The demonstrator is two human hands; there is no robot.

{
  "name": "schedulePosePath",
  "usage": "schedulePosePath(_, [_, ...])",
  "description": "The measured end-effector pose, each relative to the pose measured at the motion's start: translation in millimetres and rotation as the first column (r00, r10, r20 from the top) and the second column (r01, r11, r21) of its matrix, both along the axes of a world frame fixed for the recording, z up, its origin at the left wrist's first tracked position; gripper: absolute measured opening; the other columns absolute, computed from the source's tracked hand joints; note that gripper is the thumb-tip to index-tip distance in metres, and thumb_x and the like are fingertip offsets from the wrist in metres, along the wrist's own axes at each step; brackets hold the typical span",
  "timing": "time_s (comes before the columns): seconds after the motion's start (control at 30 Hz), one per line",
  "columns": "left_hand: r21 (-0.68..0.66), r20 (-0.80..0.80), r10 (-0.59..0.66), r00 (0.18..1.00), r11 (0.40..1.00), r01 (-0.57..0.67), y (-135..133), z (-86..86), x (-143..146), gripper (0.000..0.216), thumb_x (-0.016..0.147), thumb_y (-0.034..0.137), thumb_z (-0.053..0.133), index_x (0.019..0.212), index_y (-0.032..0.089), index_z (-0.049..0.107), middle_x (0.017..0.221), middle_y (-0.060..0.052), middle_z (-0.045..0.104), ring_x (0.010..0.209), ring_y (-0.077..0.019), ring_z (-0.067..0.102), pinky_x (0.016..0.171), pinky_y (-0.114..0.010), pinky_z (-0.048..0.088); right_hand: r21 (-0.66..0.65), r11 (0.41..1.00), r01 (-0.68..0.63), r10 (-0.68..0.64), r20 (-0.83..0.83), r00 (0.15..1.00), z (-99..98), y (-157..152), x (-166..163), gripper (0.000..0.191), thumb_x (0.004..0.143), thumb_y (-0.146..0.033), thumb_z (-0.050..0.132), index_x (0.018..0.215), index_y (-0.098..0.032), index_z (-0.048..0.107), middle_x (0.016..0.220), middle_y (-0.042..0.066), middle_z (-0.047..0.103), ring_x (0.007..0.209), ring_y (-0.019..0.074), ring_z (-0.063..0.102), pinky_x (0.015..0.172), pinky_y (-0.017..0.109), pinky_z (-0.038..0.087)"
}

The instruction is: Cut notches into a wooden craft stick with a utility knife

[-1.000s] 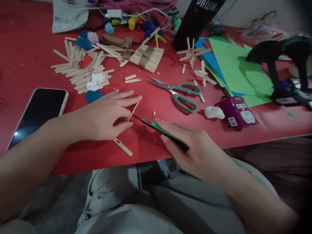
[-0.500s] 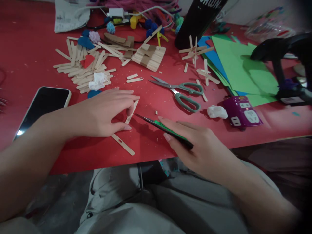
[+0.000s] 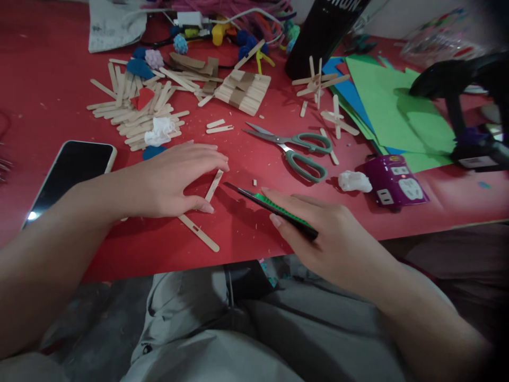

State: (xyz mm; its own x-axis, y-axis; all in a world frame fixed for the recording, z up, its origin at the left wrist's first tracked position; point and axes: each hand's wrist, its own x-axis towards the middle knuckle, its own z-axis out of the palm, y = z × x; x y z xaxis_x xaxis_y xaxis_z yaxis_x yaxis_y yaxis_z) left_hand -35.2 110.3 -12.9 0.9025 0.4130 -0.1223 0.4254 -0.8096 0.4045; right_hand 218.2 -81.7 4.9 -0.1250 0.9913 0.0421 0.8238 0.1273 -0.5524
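Observation:
My left hand [image 3: 170, 180] lies on the red table [image 3: 47, 85], its fingertips pressing a short craft stick [image 3: 213, 185] flat against the surface. A longer stick with a slot cut in it [image 3: 198, 233] sticks out from under that hand toward the table's front edge. My right hand [image 3: 318, 233] grips a green and black utility knife [image 3: 270, 208], with the blade tip pointing at the short stick and a small gap between them.
A phone [image 3: 67, 178] lies at the left. Scissors [image 3: 294, 148], a crumpled paper ball [image 3: 353, 182] and a purple power strip [image 3: 395, 183] lie to the right. A pile of craft sticks [image 3: 135, 109], a stick panel [image 3: 243, 91], green paper [image 3: 393, 111] and a glue gun [image 3: 461, 106] sit further back.
The short stick was tilted up between my left fingers and now lies flat under them. My right hand with the knife has shifted slightly right.

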Motion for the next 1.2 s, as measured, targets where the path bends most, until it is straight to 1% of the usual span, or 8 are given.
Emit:
schedulePosePath(0.1, [-0.038, -0.005, -0.011, 1.000, 0.999, 0.011, 0, -1.7, -1, 0.082, 0.097, 0.040, 0.081, 0.173, 0.035, 0.051, 0.188, -0.005, 0.042, 0.179, -0.0362, 0.028, 0.144, -0.059, 0.030, -0.009, 1.000, 0.005, -0.005, -0.001, 1.000, -0.1, 0, 0, 0.042, 0.108, -0.019, 0.057, 0.144, -0.023, 0.076, 0.098, 0.008, 0.085, 0.082, 0.0237, 0.082, 0.069, 0.032, 0.064])
schedulePosePath(0.2, [-0.044, -0.014, -0.027, 1.000, 0.999, 0.027, 0, -1.4, 1, 0.085, 0.098, 0.037, 0.078, 0.177, 0.035, 0.046, 0.187, -0.004, 0.044, 0.180, -0.0352, 0.023, 0.145, -0.060, 0.025, -0.008, 1.000, 0.003, -0.003, -0.005, 1.000, 0.0, 1, -1, 0.042, 0.108, -0.019, 0.056, 0.145, -0.020, 0.076, 0.100, 0.008, 0.086, 0.079, 0.0229, 0.081, 0.068, 0.032, 0.063])
schedulePosePath(0.37, [-0.070, -0.002, -0.008, 1.000, 0.997, 0.008, -1, 1.5, 5, 0.083, 0.094, 0.034, 0.080, 0.173, 0.027, 0.053, 0.183, -0.010, 0.049, 0.174, -0.0359, 0.039, 0.141, -0.050, 0.037, -0.013, 1.000, 0.005, -0.005, -0.002, 1.000, 0.4, 2, -2, 0.043, 0.109, -0.020, 0.055, 0.146, -0.017, 0.076, 0.100, 0.009, 0.086, 0.074, 0.0227, 0.080, 0.066, 0.033, 0.063])
schedulePosePath(0.47, [-0.077, 0.041, 0.033, 0.999, 0.997, -0.029, -4, 0.9, 3, 0.088, 0.091, 0.032, 0.080, 0.173, 0.030, 0.050, 0.181, -0.010, 0.048, 0.164, -0.0349, 0.053, 0.133, -0.044, 0.049, -0.011, 1.000, 0.001, -0.001, -0.008, 1.000, 0.5, 2, -1, 0.043, 0.109, -0.021, 0.056, 0.147, -0.015, 0.076, 0.106, 0.011, 0.088, 0.087, 0.0273, 0.086, 0.070, 0.036, 0.067])
schedulePosePath(0.7, [0.048, 0.215, 0.018, 0.976, 0.998, -0.029, -5, -9.2, -4, 0.084, 0.099, 0.042, 0.077, 0.176, 0.039, 0.043, 0.173, -0.011, 0.051, 0.157, -0.0403, 0.058, 0.132, -0.052, 0.051, 0.048, 0.999, -0.017, 0.020, -0.052, 0.998, 4.3, 3, 3, 0.038, 0.113, -0.025, 0.060, 0.147, -0.019, 0.075, 0.138, 0.010, 0.086, 0.117, 0.0275, 0.087, 0.094, 0.038, 0.071])
schedulePosePath(0.87, [0.049, 0.376, -0.027, 0.926, 0.999, 0.010, -4, -15.0, -4, 0.078, 0.099, 0.054, 0.081, 0.170, 0.038, 0.051, 0.165, -0.013, 0.056, 0.146, -0.0440, 0.066, 0.123, -0.058, 0.059, 0.049, 0.999, -0.005, 0.008, -0.055, 0.998, 4.8, 6, 3, 0.032, 0.114, -0.031, 0.060, 0.133, -0.017, 0.081, 0.124, 0.009, 0.090, 0.102, 0.0263, 0.089, 0.080, 0.034, 0.069])
schedulePosePath(1.07, [0.031, 0.401, -0.008, 0.916, 1.000, -0.005, -5, -16.2, -3, 0.076, 0.097, 0.055, 0.083, 0.167, 0.039, 0.056, 0.163, -0.012, 0.061, 0.150, -0.0460, 0.063, 0.121, -0.059, 0.059, 0.017, 0.999, 0.037, -0.036, -0.044, 0.998, 1.7, 9, 2, 0.027, 0.112, -0.032, 0.059, 0.121, -0.020, 0.082, 0.113, 0.009, 0.090, 0.092, 0.0268, 0.086, 0.075, 0.037, 0.065])
schedulePosePath(1.2, [0.004, 0.372, -0.010, 0.928, 1.000, 0.009, -5, -14.8, 0, 0.084, 0.092, 0.044, 0.088, 0.168, 0.041, 0.054, 0.170, -0.007, 0.058, 0.157, -0.0455, 0.058, 0.124, -0.059, 0.059, 0.014, 0.980, 0.200, -0.198, -0.091, 0.976, -6.4, 10, 3, 0.031, 0.109, -0.038, 0.062, 0.128, -0.021, 0.079, 0.122, 0.013, 0.087, 0.101, 0.0320, 0.084, 0.077, 0.042, 0.062])
